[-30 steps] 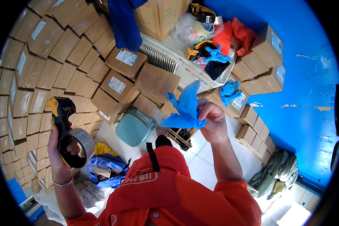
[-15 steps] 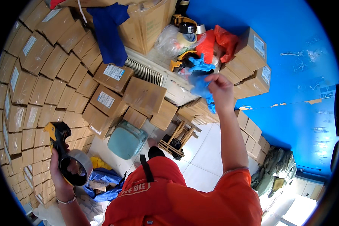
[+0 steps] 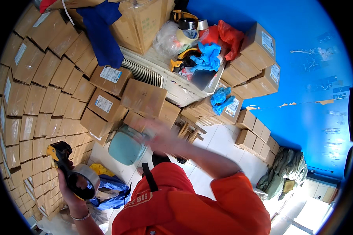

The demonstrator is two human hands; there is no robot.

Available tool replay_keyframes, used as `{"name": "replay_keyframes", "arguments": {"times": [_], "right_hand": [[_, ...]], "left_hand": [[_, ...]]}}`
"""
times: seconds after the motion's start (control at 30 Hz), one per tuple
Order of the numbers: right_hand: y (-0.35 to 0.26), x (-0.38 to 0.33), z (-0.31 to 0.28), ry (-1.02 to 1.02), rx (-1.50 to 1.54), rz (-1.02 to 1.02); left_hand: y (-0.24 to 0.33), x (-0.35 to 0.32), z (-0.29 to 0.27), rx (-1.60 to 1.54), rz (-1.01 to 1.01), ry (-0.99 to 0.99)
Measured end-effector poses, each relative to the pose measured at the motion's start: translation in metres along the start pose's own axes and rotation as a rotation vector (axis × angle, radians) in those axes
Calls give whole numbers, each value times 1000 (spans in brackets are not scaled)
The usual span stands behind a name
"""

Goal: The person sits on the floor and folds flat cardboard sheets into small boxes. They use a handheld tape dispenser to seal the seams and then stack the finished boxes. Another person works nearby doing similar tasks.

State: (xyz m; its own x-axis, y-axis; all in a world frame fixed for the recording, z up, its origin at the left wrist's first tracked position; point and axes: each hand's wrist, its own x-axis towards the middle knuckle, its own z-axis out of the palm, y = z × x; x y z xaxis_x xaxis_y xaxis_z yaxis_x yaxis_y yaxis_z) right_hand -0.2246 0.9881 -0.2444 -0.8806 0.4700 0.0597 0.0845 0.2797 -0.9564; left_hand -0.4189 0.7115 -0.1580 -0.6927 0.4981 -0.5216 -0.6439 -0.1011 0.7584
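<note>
- the tape dispenser (image 3: 59, 152), black and yellow, is held up at the left, in front of the stacked cartons (image 3: 35, 98), with a wide roll of tape (image 3: 92, 177) fitted in it.
- the left hand (image 3: 70, 194) has its fingers clamped on the dispenser; a bracelet (image 3: 80, 216) circles that wrist.
- the right hand (image 3: 161, 135) reaches across in front of the body, blurred, so i cannot tell whether its fingers are apart or together; in view it overlaps the edge of a blue-green stool (image 3: 123, 149).
- just right of that hand is a wooden frame (image 3: 191, 130) on the tiled floor (image 3: 213, 150).
- beyond, a crumpled blue glove (image 3: 208, 55) lies on a white cabinet (image 3: 176, 93), near a red bag (image 3: 229, 39).
- more blue gloves (image 3: 221, 100) rest on cardboard boxes beside the cabinet.
- a dark blue cloth (image 3: 102, 35) hangs at the upper left.
</note>
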Motion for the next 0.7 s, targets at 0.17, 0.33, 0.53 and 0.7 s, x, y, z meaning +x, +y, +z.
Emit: {"name": "replay_keyframes", "arguments": {"times": [0.17, 0.33, 0.53, 0.7], "right_hand": [[-16, -18, 128, -505, 1112, 382], [-44, -19, 154, -991, 1467, 807], [-68, -30, 180, -1112, 1371, 869], [-102, -78, 240, -1371, 1299, 1071]], "left_hand": [[-19, -15, 10, -32, 78, 19], [-17, -53, -14, 146, 288, -61], [-24, -119, -63, 95, 452, 144], [-45, -188, -111, -100, 670, 226]]}}
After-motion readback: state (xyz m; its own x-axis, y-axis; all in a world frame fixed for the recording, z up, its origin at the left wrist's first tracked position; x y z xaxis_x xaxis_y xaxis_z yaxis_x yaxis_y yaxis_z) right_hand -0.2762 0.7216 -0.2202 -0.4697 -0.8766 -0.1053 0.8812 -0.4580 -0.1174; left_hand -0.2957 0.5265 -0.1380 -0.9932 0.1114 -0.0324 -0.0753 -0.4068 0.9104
